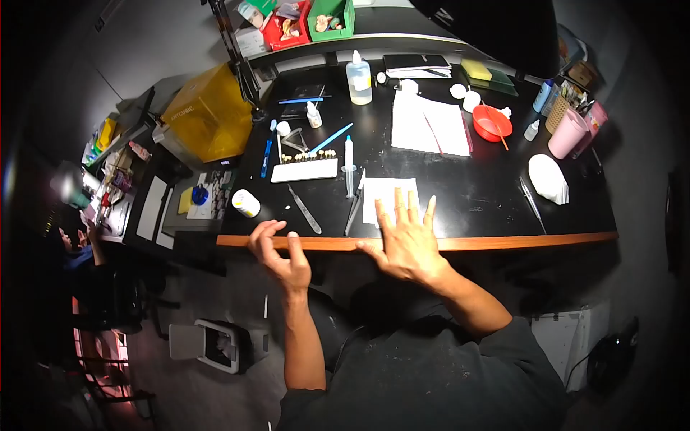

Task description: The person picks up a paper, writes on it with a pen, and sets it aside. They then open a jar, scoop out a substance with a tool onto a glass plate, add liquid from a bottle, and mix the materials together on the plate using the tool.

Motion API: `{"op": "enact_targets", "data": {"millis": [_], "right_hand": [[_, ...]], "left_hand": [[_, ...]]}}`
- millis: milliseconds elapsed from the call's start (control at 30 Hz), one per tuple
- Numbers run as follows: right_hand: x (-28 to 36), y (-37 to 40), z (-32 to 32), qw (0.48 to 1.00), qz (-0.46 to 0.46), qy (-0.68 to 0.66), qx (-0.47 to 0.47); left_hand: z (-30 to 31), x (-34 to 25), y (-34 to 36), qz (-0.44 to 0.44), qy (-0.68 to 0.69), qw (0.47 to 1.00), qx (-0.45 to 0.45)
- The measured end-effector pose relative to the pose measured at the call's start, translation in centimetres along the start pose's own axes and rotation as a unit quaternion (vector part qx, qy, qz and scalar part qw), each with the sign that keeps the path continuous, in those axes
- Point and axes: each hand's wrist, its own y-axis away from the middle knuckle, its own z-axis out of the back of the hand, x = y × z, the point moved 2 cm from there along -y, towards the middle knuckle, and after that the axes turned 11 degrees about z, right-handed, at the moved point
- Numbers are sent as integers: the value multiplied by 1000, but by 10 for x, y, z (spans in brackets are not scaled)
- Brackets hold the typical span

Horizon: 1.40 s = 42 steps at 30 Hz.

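My right hand point(411, 246) lies with its fingers spread over a small white paper sheet point(370, 192) near the desk's front edge. My left hand point(280, 260) hovers at the wooden edge, fingers apart and loosely bent, with nothing in it. Just beyond it are a white jar point(246, 203) on its side and a scalpel-like metal tool point(305, 210). Slender tweezers point(355, 205) lie left of the sheet, below a syringe point(349, 167) with a blue tip. Several small tooth-like pieces point(310, 156) stand in a row behind a white block point(304, 171).
A clear bottle point(359, 79) stands at the back. Farther right are a paper towel point(430, 126), a red bowl point(492, 123), a crumpled white wad point(548, 179), thin tweezers point(532, 205) and a pink cup point(568, 134). An amber-covered machine point(208, 115) stands left. Another person's hand point(92, 231) shows far left.
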Motion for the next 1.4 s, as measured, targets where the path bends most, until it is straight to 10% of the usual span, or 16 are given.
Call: {"op": "enact_targets", "data": {"millis": [400, 500, 800, 1400], "right_hand": [[-39, -134, 67, 965, 181, -100, -162], [-32, -251, 81, 949, 107, -254, -154], [-123, -548, -14, 992, -83, -10, -92], [-198, -614, -34, 985, -114, 80, -106]], "left_hand": [[9, 44, -45, 26, 89, 991, -92], [3, 62, -51, 79, 134, 978, -143], [5, 63, -53, 22, 2, 995, -99], [3, 67, -49, 5, 8, 992, -122]]}}
